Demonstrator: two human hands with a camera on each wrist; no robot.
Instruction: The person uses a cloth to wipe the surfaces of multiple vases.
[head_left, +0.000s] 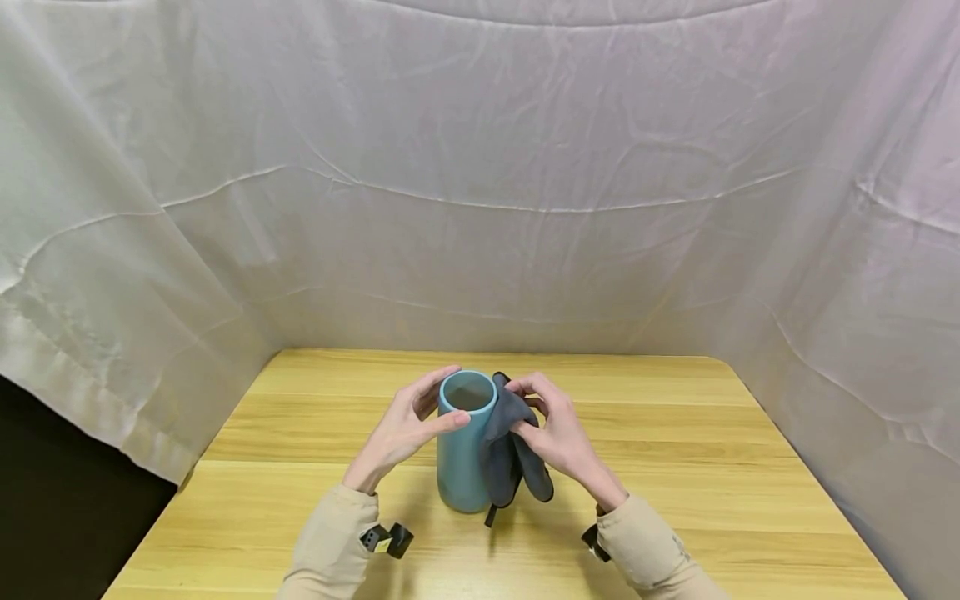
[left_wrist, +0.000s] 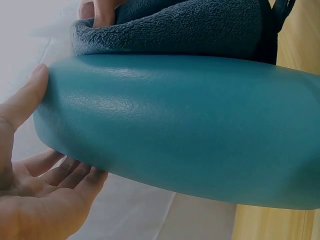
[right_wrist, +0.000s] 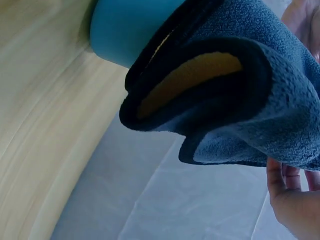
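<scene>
A tall blue vase (head_left: 459,471) stands upright on the table, its round mouth facing up. My left hand (head_left: 397,429) grips it near the top, thumb at the front of the rim and fingers around the far left side. Pressed along the vase's right side hangs a dark grey-blue cleaning cloth (head_left: 498,454) with black edging. My right hand (head_left: 558,425) pinches the cloth's upper part between thumb and fingers. In the right wrist view the folded cloth (right_wrist: 295,110) shows a yellowish-brown patch within its fold. A black loop hangs from its lower corner.
The light wooden table (head_left: 675,467) extends around the vase on all sides. Pale fabric curtains (head_left: 525,250) enclose its back and sides. Small black cameras (head_left: 390,540) sit at both wrists, over beige sleeves.
</scene>
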